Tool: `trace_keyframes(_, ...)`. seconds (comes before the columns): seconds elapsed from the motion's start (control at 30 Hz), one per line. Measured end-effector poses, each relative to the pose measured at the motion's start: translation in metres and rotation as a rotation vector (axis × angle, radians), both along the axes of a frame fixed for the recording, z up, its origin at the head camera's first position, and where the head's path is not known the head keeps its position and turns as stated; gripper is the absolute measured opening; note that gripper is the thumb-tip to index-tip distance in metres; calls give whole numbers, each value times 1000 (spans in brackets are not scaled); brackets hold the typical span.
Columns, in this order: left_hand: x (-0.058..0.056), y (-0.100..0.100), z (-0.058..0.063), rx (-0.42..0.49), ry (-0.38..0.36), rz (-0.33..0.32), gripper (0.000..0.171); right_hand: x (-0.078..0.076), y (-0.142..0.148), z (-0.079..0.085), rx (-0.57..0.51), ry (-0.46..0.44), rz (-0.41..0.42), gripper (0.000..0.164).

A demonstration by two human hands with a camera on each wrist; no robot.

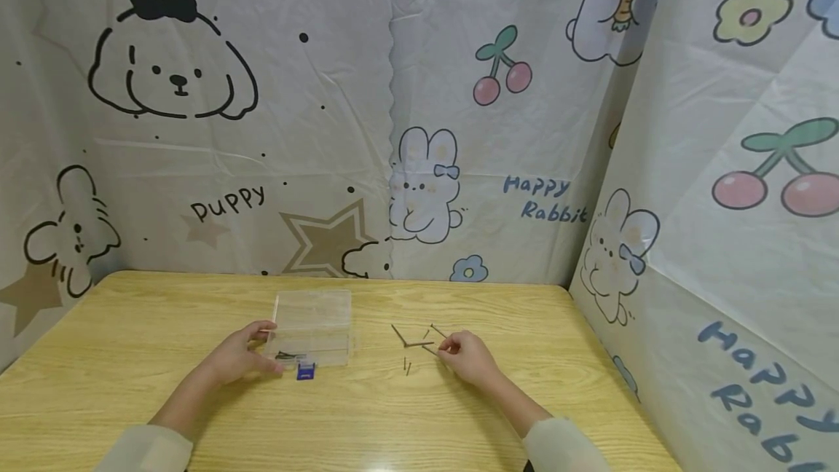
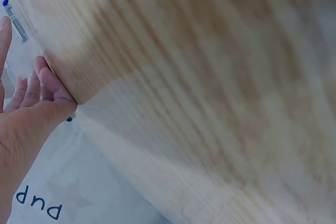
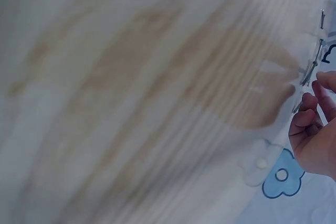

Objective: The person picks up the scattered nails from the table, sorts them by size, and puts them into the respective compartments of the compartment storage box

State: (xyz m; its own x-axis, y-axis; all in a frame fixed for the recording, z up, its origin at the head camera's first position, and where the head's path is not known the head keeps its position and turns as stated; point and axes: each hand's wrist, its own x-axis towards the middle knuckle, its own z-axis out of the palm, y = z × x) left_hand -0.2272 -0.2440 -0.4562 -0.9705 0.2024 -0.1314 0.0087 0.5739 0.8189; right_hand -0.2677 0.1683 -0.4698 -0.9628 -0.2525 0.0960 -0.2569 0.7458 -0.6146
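A clear plastic box [image 1: 321, 309] with a blue latch [image 1: 305, 372] lies on the table left of centre. My left hand [image 1: 237, 357] holds its left end, the thumb at the front corner and the fingers farther back along the side. Several dark nails [image 1: 287, 356] lie inside the box by the front. Right of the box, long thin metal nails [image 1: 400, 335] and a few short ones [image 1: 405, 363] are scattered on the wood. With thumb and forefinger, my right hand [image 1: 468, 359] pinches a long nail [image 1: 429, 349] at the right of this group.
The wooden table [image 1: 367, 428] has a rounded far edge. Behind it and along the right side hangs a pale cloth [image 1: 328, 144] printed with rabbits, a puppy, flowers and cherries.
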Motion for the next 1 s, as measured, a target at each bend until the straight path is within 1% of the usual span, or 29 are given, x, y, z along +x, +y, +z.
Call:
trace_keyframes(0.27, 1, -1, 1, -13, 6, 4, 89, 3, 8, -2, 35, 3, -17, 5)
trace_keyframes(0.43, 2, -1, 2, -15, 12, -9, 90, 3, 11, -4, 44, 10, 5, 5)
trace_keyframes(0.6, 2, 0, 0, -3, 7, -6, 91, 2, 11, -5, 43, 8, 23, 7)
trace_keyframes(0.83, 2, 0, 0, 3, 8, -8, 91, 2, 9, -2, -1, -22, 33, 10)
trace_keyframes(1.0, 2, 1, 0, 9, 5, -3, 91, 2, 4, 3, -35, -23, 29, 9)
